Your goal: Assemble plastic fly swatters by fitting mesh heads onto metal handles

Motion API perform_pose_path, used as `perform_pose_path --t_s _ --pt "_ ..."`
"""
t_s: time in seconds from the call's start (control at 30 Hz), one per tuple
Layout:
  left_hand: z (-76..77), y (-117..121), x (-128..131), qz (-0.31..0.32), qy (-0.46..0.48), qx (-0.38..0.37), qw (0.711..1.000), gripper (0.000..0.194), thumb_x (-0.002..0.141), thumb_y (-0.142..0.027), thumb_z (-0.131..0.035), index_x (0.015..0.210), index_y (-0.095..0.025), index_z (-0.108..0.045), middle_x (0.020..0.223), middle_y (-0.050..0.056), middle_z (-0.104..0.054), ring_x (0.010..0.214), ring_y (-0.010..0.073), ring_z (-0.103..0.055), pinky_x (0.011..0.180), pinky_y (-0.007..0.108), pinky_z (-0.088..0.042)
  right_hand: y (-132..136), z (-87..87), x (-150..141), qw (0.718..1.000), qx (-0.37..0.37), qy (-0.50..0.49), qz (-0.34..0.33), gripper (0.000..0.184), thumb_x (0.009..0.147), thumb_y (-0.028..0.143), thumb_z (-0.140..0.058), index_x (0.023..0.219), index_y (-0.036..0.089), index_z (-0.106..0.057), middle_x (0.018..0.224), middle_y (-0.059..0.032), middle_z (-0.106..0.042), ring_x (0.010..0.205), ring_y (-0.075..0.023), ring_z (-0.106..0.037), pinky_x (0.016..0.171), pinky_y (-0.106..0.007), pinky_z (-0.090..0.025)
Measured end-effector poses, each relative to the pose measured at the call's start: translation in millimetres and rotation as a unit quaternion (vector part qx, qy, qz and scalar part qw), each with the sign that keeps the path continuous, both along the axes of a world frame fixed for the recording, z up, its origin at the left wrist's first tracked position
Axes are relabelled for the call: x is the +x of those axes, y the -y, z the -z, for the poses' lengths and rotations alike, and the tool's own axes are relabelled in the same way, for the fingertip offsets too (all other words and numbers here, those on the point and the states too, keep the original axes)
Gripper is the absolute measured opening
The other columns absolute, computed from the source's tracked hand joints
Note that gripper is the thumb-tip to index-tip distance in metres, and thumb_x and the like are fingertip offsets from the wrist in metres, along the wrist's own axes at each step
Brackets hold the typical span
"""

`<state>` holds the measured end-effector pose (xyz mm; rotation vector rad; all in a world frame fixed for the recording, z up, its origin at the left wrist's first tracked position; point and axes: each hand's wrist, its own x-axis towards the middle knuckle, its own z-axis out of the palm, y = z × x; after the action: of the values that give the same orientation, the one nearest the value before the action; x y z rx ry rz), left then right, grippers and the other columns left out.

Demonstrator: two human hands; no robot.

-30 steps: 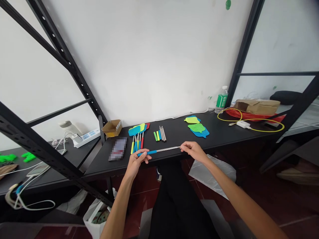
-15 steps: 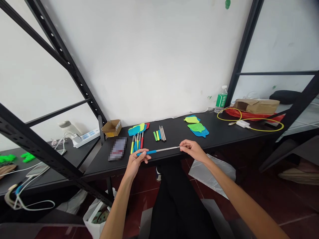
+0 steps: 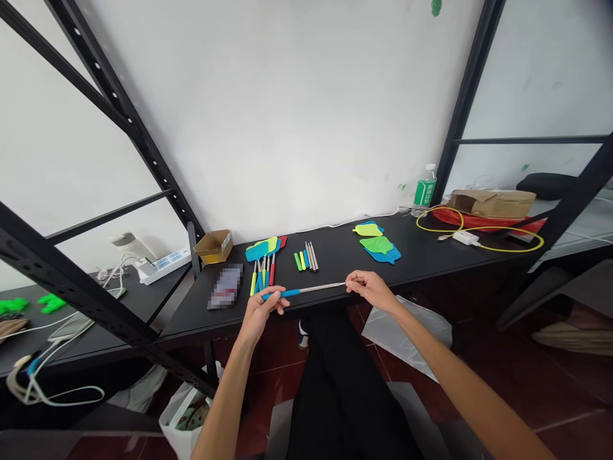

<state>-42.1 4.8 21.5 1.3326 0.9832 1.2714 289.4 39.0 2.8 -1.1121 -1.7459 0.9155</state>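
Currently: left hand (image 3: 261, 312), fingers curled round blue grip (image 3: 282, 293) | right hand (image 3: 371, 289), fingertips pinching steel rod (image 3: 322, 288) | cardboard box (image 3: 214, 246), yellow inside | white bag (image 3: 179, 409), patterned contents

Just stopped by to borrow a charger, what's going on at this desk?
A person at a black desk is holding a fly swatter handle level in both hands. The left hand is on its blue grip, and the right hand is at its thin metal end. Beyond them lie swatters with coloured handles, a small row of loose handles and plastic swatter heads.
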Motion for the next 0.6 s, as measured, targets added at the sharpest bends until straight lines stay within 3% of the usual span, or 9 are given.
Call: perform_pose_path --t_s 0.17,0.37,0.6 --pt "-0.3 0.6 0.5 0.005 0.003 0.000 1.000 0.036 0.084 -0.042 -0.074 0.104 -0.013 -0.073 0.079 0.009 -0.074 0.060 0.0148 -0.060 0.063 0.028 -0.050 3.0 -3.6 0.8 0.999 0.027 0.045 0.014 0.046 0.094 0.056 -0.048 0.072 0.022 -0.068 0.074 -0.0035 -0.073 0.058 -0.0165 -0.055 0.060 -0.030 -0.042" --pt "-0.2 -0.2 -0.6 0.007 0.011 -0.003 1.000 0.035 0.084 -0.042 -0.075 0.104 -0.013 -0.073 0.078 0.008 -0.074 0.059 0.0136 -0.060 0.062 0.027 -0.050 2.9 -3.6 -1.0 1.000 0.016 0.014 0.014 0.031 0.086 0.049 -0.064 0.106 0.025 -0.068 0.080 -0.0003 -0.074 0.062 -0.0164 -0.055 0.063 -0.029 -0.041" --pt "1.6 -1.1 -2.3 0.015 0.006 -0.002 1.000 0.035 0.086 -0.041 -0.073 0.106 -0.012 -0.072 0.079 0.008 -0.074 0.061 0.0142 -0.061 0.063 0.027 -0.050 0.7 -0.4 0.6 1.000 0.020 0.010 -0.005 0.024 0.085 0.045 -0.064 0.088 0.021 -0.067 0.077 -0.0017 -0.072 0.067 -0.0170 -0.058 0.065 -0.029 -0.040"
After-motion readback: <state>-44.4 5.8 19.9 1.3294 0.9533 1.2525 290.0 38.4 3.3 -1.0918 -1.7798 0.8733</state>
